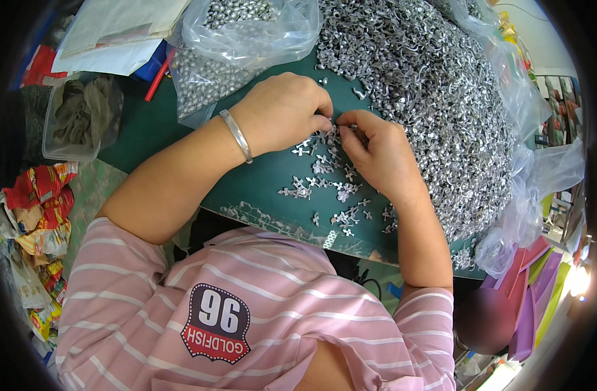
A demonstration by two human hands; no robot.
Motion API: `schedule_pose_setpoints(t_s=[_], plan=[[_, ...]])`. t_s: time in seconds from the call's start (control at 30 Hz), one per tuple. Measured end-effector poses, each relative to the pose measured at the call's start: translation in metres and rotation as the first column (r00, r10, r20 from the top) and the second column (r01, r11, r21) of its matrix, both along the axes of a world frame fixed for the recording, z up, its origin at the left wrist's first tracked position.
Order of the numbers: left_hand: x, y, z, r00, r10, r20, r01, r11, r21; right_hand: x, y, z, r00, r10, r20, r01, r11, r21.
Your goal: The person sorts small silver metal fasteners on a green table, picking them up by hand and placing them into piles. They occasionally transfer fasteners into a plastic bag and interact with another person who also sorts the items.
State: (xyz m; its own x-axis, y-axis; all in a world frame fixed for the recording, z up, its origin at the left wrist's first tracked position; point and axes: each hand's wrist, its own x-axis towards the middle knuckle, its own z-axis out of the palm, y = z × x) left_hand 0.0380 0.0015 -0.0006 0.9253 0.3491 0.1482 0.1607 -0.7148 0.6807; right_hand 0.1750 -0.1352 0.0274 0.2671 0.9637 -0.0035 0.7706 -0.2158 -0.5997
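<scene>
My left hand [282, 107], a silver bangle [236, 137] on its wrist, is closed in a pinch over the green tabletop. Facing it, my right hand [382, 153] pinches with thumb and forefinger. The two sets of fingertips almost meet; whatever they hold is too small and too covered to make out. Loose silver metal pieces [298, 188], some of them cross-like or figure-like, lie scattered below the fingertips. Just beyond and to the right of my right hand rises a large heap of small silver metal parts [441, 117].
A clear plastic bag of silver beads [220, 78] stands beyond my left forearm, near a red pen [159, 77] and papers [119, 32]. A clear tub with dark cloth [83, 117] sits at left. Crumpled wrappers [44, 208] lie lower left; plastic sheeting [516, 202] edges the heap.
</scene>
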Motion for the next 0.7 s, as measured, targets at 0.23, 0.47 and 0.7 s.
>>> schedule_pose_setpoints(t_s=[0.23, 0.47, 0.7], plan=[[-0.002, 0.002, 0.003, 0.998, 0.059, -0.012, -0.060, 0.993, -0.098, -0.003, -0.003, 0.000, 0.983, -0.067, -0.171, 0.075, 0.996, 0.040], [-0.015, 0.009, 0.010, 0.995, 0.098, -0.027, -0.097, 0.994, 0.044, 0.032, -0.022, 0.001, 0.172, 0.017, -0.985, 0.238, 0.970, 0.058], [-0.011, 0.009, 0.009, 0.994, 0.025, -0.109, -0.025, 1.000, -0.006, 0.032, -0.014, 0.002, 0.093, 0.001, -0.996, 0.164, 0.986, 0.016]])
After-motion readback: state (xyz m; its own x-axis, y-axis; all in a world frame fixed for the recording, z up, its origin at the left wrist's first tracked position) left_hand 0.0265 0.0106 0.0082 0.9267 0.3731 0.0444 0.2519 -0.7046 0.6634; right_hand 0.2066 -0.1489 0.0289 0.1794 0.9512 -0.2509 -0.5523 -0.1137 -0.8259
